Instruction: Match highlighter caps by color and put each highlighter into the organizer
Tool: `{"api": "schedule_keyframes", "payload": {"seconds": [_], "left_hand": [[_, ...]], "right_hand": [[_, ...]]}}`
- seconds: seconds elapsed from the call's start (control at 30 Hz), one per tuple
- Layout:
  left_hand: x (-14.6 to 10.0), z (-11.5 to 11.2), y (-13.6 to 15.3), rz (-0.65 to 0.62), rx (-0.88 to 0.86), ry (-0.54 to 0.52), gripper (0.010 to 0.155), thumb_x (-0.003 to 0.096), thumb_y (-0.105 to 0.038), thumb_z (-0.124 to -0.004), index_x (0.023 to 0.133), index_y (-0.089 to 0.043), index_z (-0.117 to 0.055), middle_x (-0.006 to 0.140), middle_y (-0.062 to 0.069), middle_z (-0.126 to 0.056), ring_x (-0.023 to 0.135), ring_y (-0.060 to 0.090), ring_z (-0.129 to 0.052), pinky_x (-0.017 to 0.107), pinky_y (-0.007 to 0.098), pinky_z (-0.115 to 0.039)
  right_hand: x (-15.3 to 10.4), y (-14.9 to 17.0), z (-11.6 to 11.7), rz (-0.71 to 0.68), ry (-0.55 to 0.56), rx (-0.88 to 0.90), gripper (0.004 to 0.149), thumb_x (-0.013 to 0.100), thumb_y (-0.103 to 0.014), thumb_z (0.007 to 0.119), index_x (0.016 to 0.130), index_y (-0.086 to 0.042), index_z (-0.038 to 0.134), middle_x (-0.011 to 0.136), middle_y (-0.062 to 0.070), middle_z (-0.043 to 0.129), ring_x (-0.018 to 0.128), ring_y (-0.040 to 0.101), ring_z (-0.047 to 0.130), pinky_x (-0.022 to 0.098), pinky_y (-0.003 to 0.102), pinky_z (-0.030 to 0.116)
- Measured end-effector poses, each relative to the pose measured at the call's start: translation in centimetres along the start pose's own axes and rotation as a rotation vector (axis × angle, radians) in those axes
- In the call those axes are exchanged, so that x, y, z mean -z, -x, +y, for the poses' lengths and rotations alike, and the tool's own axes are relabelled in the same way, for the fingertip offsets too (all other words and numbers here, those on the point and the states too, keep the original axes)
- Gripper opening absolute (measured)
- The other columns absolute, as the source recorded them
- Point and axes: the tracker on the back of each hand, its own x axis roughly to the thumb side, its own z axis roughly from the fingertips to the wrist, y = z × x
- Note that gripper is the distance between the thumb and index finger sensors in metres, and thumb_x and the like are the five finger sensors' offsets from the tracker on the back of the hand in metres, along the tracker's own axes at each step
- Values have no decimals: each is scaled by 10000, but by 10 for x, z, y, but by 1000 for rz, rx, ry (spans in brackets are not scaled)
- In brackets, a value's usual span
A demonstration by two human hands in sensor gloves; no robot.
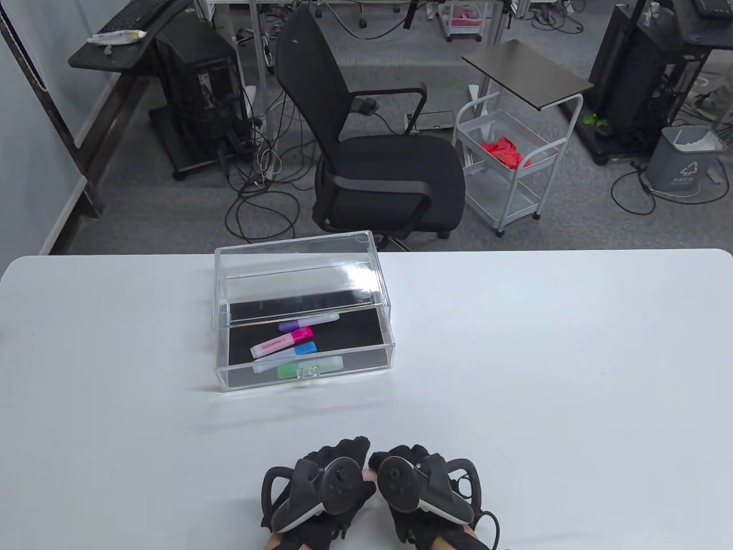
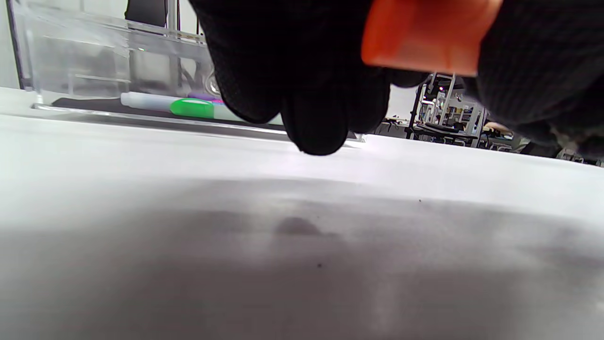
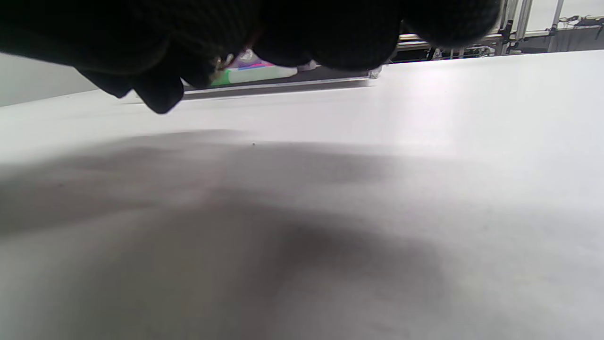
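Both gloved hands meet at the table's near edge. My left hand (image 1: 350,452) and right hand (image 1: 396,456) press together on an orange highlighter (image 2: 427,35), of which the table view shows only a pale sliver (image 1: 370,473). Whether each hand grips the cap or the body is hidden. In the left wrist view my left fingers (image 2: 314,127) curl beside the orange piece. The clear organizer (image 1: 303,269) stands mid-table with its drawer (image 1: 378,361) pulled out. In it lie a purple (image 1: 306,322), a pink (image 1: 282,342), a blue (image 1: 303,349) and a green highlighter (image 1: 309,367).
The white table (image 1: 544,372) stretches to both sides of the organizer. Behind its far edge stand a black office chair (image 1: 378,166) and a white wire cart (image 1: 507,166).
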Motion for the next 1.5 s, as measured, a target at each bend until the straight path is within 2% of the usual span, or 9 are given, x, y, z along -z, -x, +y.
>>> {"api": "schedule_keyframes", "payload": {"seconds": [0.23,0.4,0.57,0.67,0.77,0.97,1.17,1.33,1.5], "left_hand": [[3,-5,-12,-6,111,23,562,433,-599,-729,944,-363,-722,848,-96,-908,718,186,-1049,638,422,-843],[3,-4,-12,13,165,25,533,423,-597,-703,902,-365,-736,746,-116,-927,610,146,-1053,590,400,-861],[8,6,14,93,163,7,530,425,-592,-703,902,-364,-733,740,-114,-921,602,149,-1044,590,404,-853],[9,11,29,142,204,-13,530,426,-589,-704,904,-361,-732,749,-108,-918,611,159,-1040,595,411,-844],[14,21,43,172,287,-44,529,426,-595,-696,905,-372,-725,752,-123,-917,612,144,-1043,594,399,-852],[42,53,74,267,307,-70,533,428,-595,-699,912,-372,-720,763,-117,-912,620,157,-1035,577,391,-856],[80,86,83,323,372,-93,547,439,-595,-691,944,-385,-681,804,-122,-884,658,156,-1009,576,371,-848],[114,95,90,376,432,-77,558,443,-596,-684,964,-401,-648,838,-137,-853,694,154,-984,592,358,-836],[141,91,96,417,463,-33,586,448,-606,-665,999,-421,-595,893,-150,-807,753,149,-949,633,357,-810]], "right_hand": [[0,8,-2,38,1,-1,533,407,-304,818,904,-279,628,874,61,739,673,254,812,520,533,698],[0,19,-5,84,15,26,623,406,-358,815,960,-261,547,970,89,642,799,310,742,600,588,620],[-1,32,-9,147,23,81,710,419,-424,773,1011,-249,424,1073,119,489,951,402,568,667,670,474],[-1,37,-9,170,27,101,729,415,-443,760,1021,-257,401,1103,115,445,992,478,501,670,696,452],[-2,42,-14,179,64,144,721,415,-439,760,1022,-264,413,1116,111,427,1013,490,456,672,704,437],[-5,45,-17,192,67,143,720,416,-447,755,1025,-269,413,1126,112,386,1034,464,387,681,705,397],[-5,45,-17,205,62,150,722,417,-452,751,1026,-272,407,1125,118,385,1025,485,398,679,708,398],[-3,47,-14,213,44,155,725,417,-455,750,1026,-271,401,1124,124,376,1026,480,383,680,708,390],[-3,48,-15,219,40,166,725,417,-453,750,1026,-271,402,1123,125,375,1028,473,383,681,709,383]]}}
